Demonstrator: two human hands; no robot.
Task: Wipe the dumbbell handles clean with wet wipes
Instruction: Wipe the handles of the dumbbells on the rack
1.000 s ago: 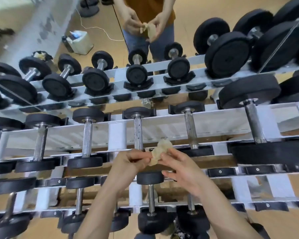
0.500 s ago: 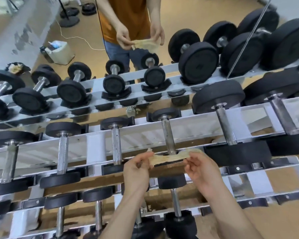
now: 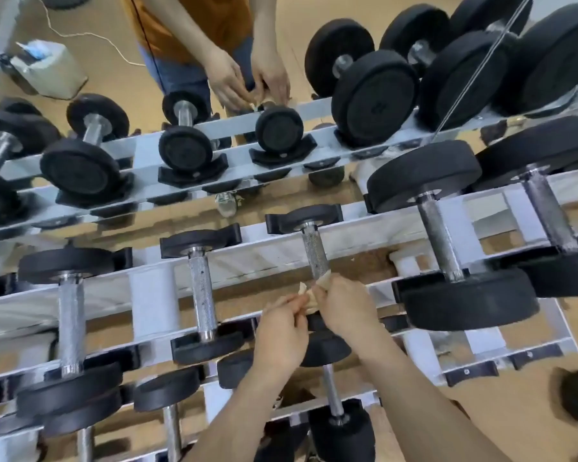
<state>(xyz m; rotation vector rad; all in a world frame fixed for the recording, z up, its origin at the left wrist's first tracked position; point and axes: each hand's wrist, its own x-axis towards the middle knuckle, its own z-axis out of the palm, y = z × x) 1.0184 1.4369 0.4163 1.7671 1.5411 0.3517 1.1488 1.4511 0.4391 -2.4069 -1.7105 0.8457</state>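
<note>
Half a second ago the two hands were apart with the wet wipe pulled out flat between them; now the left hand (image 3: 282, 331) and right hand (image 3: 344, 308) have closed in together and the wet wipe (image 3: 309, 295) is bunched up at the near end of a dumbbell handle (image 3: 314, 251).

The white rack (image 3: 257, 258) runs across the whole view in tiers. Behind it a mirror (image 3: 114, 58) shows the rack again, along with a person bent over with both hands at a handle. The big dumbbell (image 3: 467, 301) lies just to the right of the hands, its thick black head on the front rail. The small dumbbell (image 3: 304, 216) being worked on lies in the next cradle to the left, far head in its black saddle and near head mostly hidden under the hands. Another small one (image 3: 202, 288) lies further left.

The right hand is curled round the crumpled tan wipe and holds it against the knurled steel where handle meets near head. The left hand pinches the wipe's loose end just beside it — fingertips of the two hands nearly touching
</note>
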